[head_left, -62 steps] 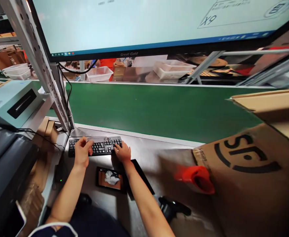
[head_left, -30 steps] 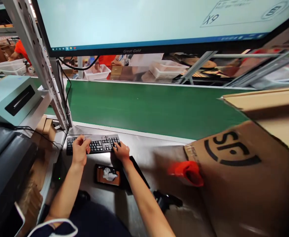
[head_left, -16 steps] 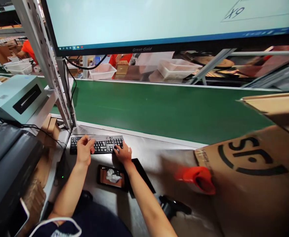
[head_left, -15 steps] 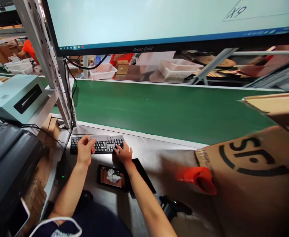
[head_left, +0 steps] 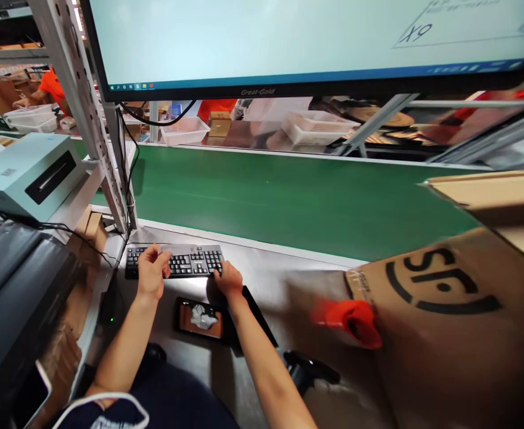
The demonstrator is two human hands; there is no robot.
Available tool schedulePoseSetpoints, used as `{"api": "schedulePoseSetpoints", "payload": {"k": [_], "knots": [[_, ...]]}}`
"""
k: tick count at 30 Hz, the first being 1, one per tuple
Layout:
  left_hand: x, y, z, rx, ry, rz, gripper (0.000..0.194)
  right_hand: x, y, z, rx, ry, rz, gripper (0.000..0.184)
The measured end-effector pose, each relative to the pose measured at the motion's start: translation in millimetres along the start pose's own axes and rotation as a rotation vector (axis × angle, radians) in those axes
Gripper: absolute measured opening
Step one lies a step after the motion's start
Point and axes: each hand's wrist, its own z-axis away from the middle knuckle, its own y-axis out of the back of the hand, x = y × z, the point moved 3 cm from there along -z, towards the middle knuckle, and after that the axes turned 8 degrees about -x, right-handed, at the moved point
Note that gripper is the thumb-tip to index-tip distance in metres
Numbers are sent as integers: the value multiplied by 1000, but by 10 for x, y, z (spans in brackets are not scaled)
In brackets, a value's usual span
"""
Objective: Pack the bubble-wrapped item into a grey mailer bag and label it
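Note:
A black keyboard (head_left: 193,262) lies on the metal bench under the monitor. Over its left half, my left hand (head_left: 152,271) is closed in a pinch. A pale, see-through patch shows by its fingertips, and I cannot make out what they hold. At the number keys on the right end, my right hand (head_left: 229,279) has its fingers curled in, with one digit touching the keyboard's edge. Nothing shows in that hand. Just below the keyboard lies a phone (head_left: 200,319), its lit screen showing a crumpled silvery thing. A dark flat object (head_left: 259,316) is partly hidden under my right forearm.
The monitor (head_left: 257,92) hangs above a green conveyor belt (head_left: 266,190). On the right stand a cardboard box (head_left: 405,345), an orange tape dispenser or roll (head_left: 355,322) and a black handheld device (head_left: 309,369). A pale blue box (head_left: 24,173) sits at left, beside a metal post (head_left: 83,101).
My right hand has drawn back from the number keys towards the keyboard's lower right corner, its fingers curling in. My left hand keeps its pinch. The view has shifted slightly.

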Motion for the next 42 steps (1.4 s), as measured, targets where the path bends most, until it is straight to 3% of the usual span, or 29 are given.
{"api": "schedulePoseSetpoints", "payload": {"k": [2, 5, 14, 29, 34, 42], "knots": [[-1, 18, -2, 3, -5, -1, 45, 5, -6, 40, 50, 45, 12, 43], [-6, 42, -13, 7, -10, -4, 46, 35, 20, 38, 48, 0, 17, 47], [-63, 39, -38, 3, 0, 13, 47, -74, 207, -225, 81, -58, 22, 49], [-53, 5, -12, 3, 17, 13, 47, -104, 46, -121, 83, -88, -34, 45], [-35, 36, -4, 16, 10, 22, 47, -8, 63, -165, -49, -175, -123, 58], [-56, 32, 8, -1, 19, 25, 51, 26, -1, -65, -118, -100, -90, 56]]}}
